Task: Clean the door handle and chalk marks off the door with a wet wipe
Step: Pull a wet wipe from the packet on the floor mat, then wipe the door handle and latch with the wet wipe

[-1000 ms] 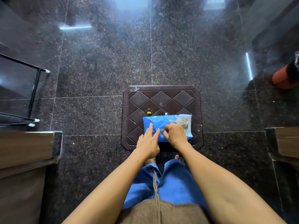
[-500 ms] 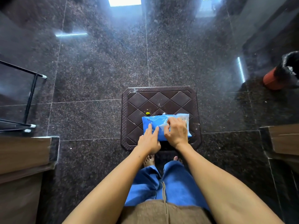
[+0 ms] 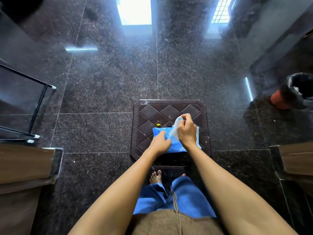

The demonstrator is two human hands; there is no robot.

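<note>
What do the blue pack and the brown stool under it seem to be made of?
The blue pack looks like thin glossy plastic film: it crumples and shines. The brown stool appears to be moulded plastic with a diamond-patterned top, though the look alone cannot confirm it.

Bare arms, no sleeves; brown top (image 3: 169,223) with a drawstring (image 3: 177,212), blue trousers (image 3: 186,199) below it, bare feet (image 3: 155,178).

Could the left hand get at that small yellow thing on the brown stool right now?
Probably yes. The small yellow object lies bare on the brown diamond-patterned stool, just beyond the blue wipes pack that the left hand presses down; nothing covers it.
</note>
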